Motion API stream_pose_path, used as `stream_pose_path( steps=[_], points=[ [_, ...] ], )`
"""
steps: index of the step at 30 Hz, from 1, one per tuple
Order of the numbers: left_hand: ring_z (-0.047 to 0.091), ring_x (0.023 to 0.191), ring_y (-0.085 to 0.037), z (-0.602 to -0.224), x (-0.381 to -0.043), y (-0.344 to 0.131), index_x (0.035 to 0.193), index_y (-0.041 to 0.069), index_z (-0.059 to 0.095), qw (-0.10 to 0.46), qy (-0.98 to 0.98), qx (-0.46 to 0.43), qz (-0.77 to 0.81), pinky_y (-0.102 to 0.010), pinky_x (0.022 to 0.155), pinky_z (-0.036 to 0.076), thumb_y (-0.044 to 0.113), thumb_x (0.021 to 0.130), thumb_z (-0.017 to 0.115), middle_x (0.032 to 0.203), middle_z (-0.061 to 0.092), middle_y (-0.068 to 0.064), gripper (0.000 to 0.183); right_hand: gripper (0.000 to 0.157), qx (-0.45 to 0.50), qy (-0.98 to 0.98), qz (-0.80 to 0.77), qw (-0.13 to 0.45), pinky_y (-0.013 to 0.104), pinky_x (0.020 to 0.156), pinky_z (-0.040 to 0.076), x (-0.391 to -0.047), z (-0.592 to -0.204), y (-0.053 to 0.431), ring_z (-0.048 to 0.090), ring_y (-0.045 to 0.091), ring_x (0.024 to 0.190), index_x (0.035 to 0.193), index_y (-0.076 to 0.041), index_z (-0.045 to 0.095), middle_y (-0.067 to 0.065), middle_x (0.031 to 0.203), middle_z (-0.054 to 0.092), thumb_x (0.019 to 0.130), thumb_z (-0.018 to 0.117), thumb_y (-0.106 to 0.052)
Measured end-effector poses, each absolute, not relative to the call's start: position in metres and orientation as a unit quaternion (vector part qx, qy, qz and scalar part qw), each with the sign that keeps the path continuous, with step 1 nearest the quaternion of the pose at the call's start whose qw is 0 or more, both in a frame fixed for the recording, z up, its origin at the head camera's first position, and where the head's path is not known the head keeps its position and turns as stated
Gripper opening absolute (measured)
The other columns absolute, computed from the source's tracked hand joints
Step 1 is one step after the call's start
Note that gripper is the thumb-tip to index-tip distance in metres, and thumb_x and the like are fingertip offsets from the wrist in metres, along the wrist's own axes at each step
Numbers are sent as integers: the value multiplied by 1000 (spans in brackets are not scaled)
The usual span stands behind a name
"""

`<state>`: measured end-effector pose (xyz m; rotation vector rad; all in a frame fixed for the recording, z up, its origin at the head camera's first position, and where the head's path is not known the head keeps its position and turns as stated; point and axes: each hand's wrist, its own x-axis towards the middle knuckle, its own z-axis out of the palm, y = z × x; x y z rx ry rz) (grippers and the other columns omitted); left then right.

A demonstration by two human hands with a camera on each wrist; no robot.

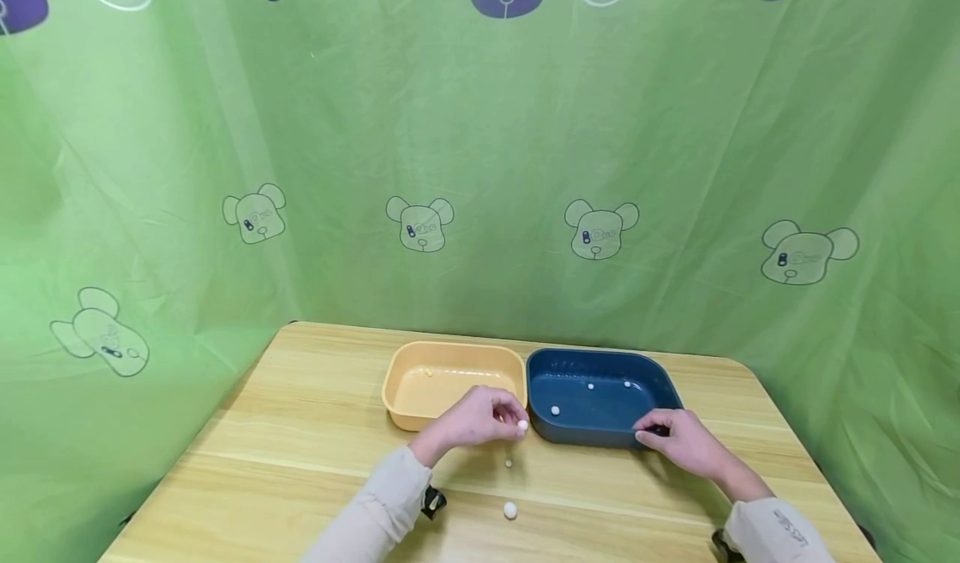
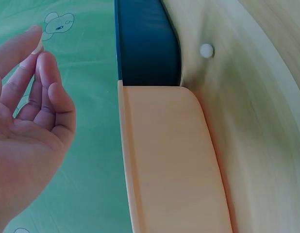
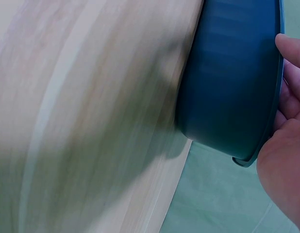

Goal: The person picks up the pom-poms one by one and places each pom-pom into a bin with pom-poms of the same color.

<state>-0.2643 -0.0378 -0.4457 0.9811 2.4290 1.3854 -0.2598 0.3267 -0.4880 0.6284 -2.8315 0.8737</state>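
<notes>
Between thumb and fingertips my left hand pinches a small white ball, held up near the front corner where two bins meet. The left wrist view shows only a sliver of it between the fingers. My right hand grips the front rim of the dark blue bin near its right corner, thumb at the rim and other fingers partly hidden behind the wall. Several white balls, one of them a larger ball, lie inside this bin. Beside it, the pale orange bin has a tiny yellowish piece inside.
On the wooden table, a white ball and a smaller ball lie in front of the bins. A green curtain with bear drawings hangs behind and on both sides. Dark wrist devices sit at the sleeves.
</notes>
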Motion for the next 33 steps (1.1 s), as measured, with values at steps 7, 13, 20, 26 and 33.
stream_pose_path(
  steps=[7,13,20,26,33],
  points=[
    [56,69,-4,-451,-270,-31,89,12,70,91,821,319,465,-20,65,48,8,77,78,74,61,8,14,6,206,-934,288,52,32,78,49,-260,-489,327,60,12,87,88,-18,71,-10,89,66,86,70,-23],
    [56,70,-3,-452,-274,-25,92,10,71,81,825,315,463,-19,65,48,7,78,76,75,62,9,15,6,208,-933,290,53,32,77,49,-260,-490,327,60,11,86,88,-18,71,-11,88,65,86,70,-23],
    [56,69,-5,-453,-277,-17,90,11,70,81,827,289,475,-21,64,47,7,77,76,74,61,9,15,6,210,-932,292,51,31,76,49,-260,-489,327,60,10,85,89,-17,71,-11,88,65,87,70,-23],
    [55,69,-6,-454,-282,-13,88,12,70,81,827,272,485,-22,66,46,7,78,76,74,61,8,13,4,206,-933,292,44,31,75,49,-260,-488,326,60,10,85,89,-18,71,-10,88,66,87,69,-21],
    [55,68,-5,-459,-291,-9,88,11,70,81,822,278,491,-20,67,47,7,79,75,74,61,8,11,4,196,-936,289,33,32,76,49,-260,-486,325,60,13,87,89,-20,71,-10,89,66,87,69,-23]
  ],
)
